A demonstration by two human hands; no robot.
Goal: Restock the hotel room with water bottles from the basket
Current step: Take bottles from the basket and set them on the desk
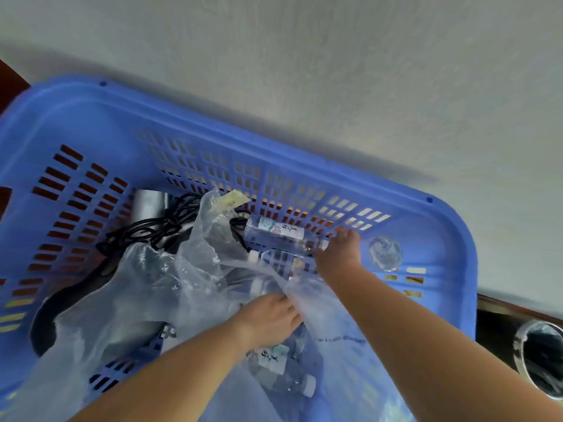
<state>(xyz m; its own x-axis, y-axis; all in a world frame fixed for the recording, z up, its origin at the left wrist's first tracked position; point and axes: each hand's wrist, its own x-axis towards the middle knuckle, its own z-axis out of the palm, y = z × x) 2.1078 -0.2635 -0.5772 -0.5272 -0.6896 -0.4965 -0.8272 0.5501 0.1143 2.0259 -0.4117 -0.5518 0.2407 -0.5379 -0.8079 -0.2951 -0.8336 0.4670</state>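
While both bare arms are reaching down into the blue basket (91,123), the right hand (336,251) is lying at the far side, its fingers (344,236) curling over the cap end of a water bottle (274,231) that is lying on its side against the slotted wall; whether they are gripping it fully I cannot tell, since the fingertips are hidden. A second bottle (280,261) is lying just beside it, partly under the same hand. The left hand (271,315) is pressing down on crumpled clear plastic wrap (170,278), fingers spread flat and not closed around anything. Just below that wrist another bottle (280,370) is showing through the plastic (its white cap is pointing toward the lower right). A tangle of black cable (158,223) and a grey cylinder (147,205) are lying in the basket's far left part. A round metal-rimmed bin (539,357) is sitting outside the basket at the right edge.
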